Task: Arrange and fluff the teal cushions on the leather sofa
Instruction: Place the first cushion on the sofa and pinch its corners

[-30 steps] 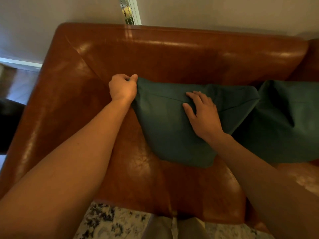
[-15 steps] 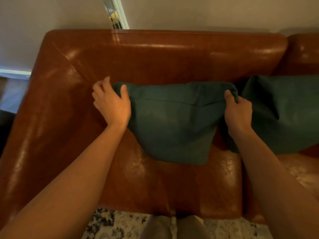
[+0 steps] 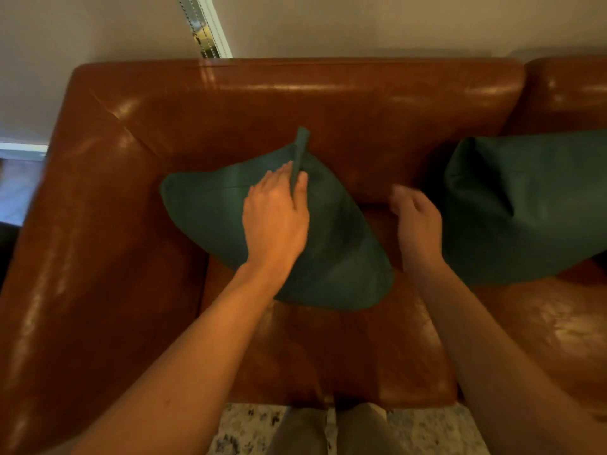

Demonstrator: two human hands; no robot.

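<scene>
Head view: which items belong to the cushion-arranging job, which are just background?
Job:
- teal fabric cushion, nearer, top corner pinched by left hand
- second teal fabric cushion
- brown leather sofa
- right hand, holding nothing

Background:
- patterned rug
- window blind

The sofa (image 3: 295, 103) is glossy reddish-brown leather with pale highlights. Both cushions are plain dark teal: the near cushion (image 3: 341, 257) at centre and the second cushion (image 3: 532, 205) at three o'clock. At six o'clock, the rug (image 3: 243, 428) is cream with dark speckled motifs. The wall (image 3: 361, 24) at twelve o'clock is plain beige-grey.
</scene>
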